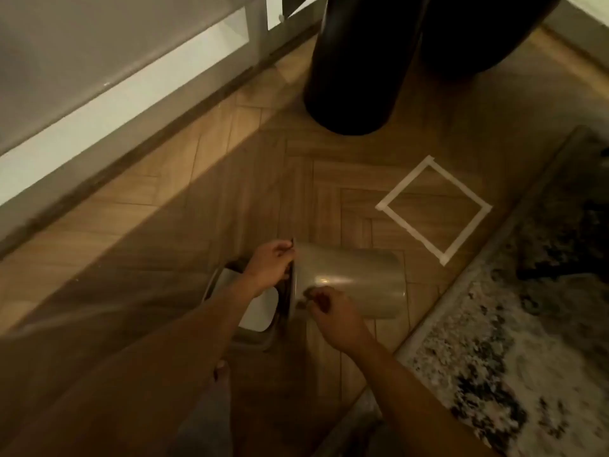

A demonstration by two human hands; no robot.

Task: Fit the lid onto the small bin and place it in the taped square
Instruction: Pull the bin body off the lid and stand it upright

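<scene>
A small shiny metal bin lies tipped on its side on the wooden floor, its open rim facing left. My left hand grips the top of that rim. On the near side of the rim my right hand holds the bin. The grey lid with a white flap lies on the floor just left of the bin, partly hidden under my left forearm. A square of white tape marks the floor up and to the right of the bin, with nothing inside it.
A tall black cylinder stands behind the taped square, with a second dark rounded object beside it. A speckled rug covers the floor on the right. A grey and white cabinet runs along the left.
</scene>
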